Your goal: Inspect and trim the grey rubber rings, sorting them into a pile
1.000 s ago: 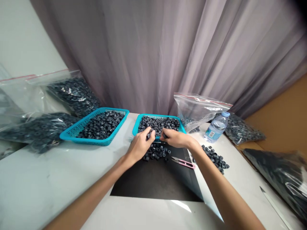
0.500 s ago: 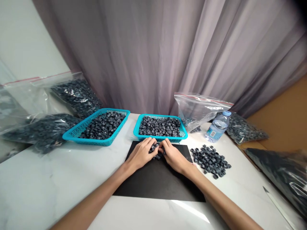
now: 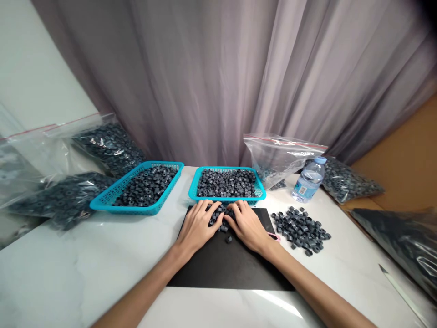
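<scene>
A small heap of dark grey ring-shaped pieces lies at the far part of a black mat. My left hand rests against the heap's left side, fingers spread and reaching forward. Against its right side lies my right hand, also with fingers apart. Both hands touch pieces, but neither is closed around one. One loose piece sits nearer me on the mat. Just beyond my fingertips stands a turquoise basket filled with the same kind of pieces.
Another filled turquoise basket stands left, beside plastic bags of pieces. To the right are a loose pile, a water bottle, a zip bag and a pink-handled item partly under my wrist. A blade-like strip lies far right.
My fingers have opened and spread around the heap, which shows more spread out. A single piece now lies apart, nearer me. The view has shifted slightly.
</scene>
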Motion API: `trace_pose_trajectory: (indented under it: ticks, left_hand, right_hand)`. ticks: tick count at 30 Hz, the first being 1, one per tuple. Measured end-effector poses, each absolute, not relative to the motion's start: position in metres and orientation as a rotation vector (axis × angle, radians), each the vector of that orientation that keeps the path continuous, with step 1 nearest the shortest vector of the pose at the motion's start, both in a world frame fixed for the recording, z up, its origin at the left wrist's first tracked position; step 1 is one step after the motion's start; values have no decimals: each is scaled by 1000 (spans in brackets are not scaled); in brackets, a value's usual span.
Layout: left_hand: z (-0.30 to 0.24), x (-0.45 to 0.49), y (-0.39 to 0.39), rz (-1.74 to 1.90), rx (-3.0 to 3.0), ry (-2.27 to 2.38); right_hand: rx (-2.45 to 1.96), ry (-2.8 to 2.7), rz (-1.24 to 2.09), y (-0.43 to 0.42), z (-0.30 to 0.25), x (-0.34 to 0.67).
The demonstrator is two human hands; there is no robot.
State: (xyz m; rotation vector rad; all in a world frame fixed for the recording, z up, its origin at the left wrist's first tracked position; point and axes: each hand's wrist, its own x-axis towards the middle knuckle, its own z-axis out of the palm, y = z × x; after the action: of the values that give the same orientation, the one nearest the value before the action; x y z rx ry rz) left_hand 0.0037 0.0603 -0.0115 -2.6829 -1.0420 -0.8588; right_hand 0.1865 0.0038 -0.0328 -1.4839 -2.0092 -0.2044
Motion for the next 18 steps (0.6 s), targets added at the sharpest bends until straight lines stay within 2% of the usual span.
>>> trace_pose_trajectory:
  ticks: [18]
  left_hand:
    - [-8, 7, 47, -821, -2566, -1050]
  right_hand:
    - [-1512, -1964, -443, 1, -27, 193]
